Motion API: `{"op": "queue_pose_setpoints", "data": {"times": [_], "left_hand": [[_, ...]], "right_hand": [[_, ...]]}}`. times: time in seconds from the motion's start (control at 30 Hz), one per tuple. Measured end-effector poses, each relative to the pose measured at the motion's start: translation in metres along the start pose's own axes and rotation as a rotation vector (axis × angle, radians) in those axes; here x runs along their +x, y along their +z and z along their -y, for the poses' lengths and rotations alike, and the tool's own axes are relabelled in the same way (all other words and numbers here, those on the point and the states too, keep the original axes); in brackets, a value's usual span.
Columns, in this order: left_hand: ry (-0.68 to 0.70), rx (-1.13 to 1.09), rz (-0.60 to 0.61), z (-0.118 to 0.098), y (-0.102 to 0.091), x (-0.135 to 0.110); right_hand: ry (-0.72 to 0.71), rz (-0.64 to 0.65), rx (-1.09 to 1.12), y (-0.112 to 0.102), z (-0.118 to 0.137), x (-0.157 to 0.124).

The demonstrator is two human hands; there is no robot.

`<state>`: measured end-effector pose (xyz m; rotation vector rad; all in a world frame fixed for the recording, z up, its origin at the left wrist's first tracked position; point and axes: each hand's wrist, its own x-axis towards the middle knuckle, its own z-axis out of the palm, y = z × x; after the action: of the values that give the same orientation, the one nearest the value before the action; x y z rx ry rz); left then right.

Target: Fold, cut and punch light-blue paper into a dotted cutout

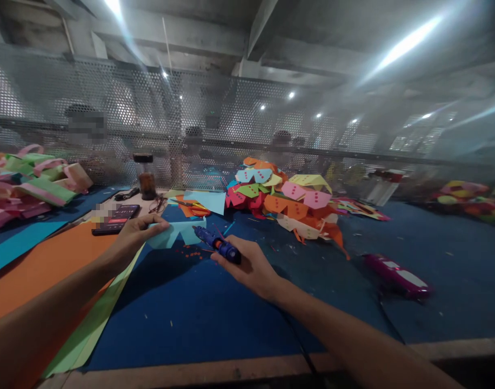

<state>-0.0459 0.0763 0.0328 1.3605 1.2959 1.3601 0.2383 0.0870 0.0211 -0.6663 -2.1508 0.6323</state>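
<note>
My left hand (pixel 144 231) pinches one end of a light blue paper cutout (pixel 178 233), shaped like a mask or glasses, above the blue table surface. A small dark blue glue gun (pixel 218 244) is gripped in my right hand (pixel 253 265). Its nozzle points up and left, close to the right end of the cutout; whether they touch, I cannot tell. Small orange paper bits (pixel 193 254) lie on the table beneath. Beyond them is a heap of colourful folded paper masks (pixel 296 205), several with rows of dots.
A phone (pixel 116 220) and a dark-lidded jar (pixel 145 177) stand to the left, near large orange sheets (pixel 48 270). Folded paper pieces (pixel 40 181) are piled far left. On the right lies a purple corded device (pixel 397 277). A perforated metal screen (pixel 215 113) runs behind.
</note>
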Motion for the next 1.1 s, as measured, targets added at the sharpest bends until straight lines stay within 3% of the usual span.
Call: {"op": "queue_pose_setpoints", "data": {"times": [1.1], "left_hand": [[-0.017, -0.012, 0.009, 0.005, -0.001, 0.001]], "right_hand": [[-0.026, -0.005, -0.143, 0.003, -0.016, -0.002]]}}
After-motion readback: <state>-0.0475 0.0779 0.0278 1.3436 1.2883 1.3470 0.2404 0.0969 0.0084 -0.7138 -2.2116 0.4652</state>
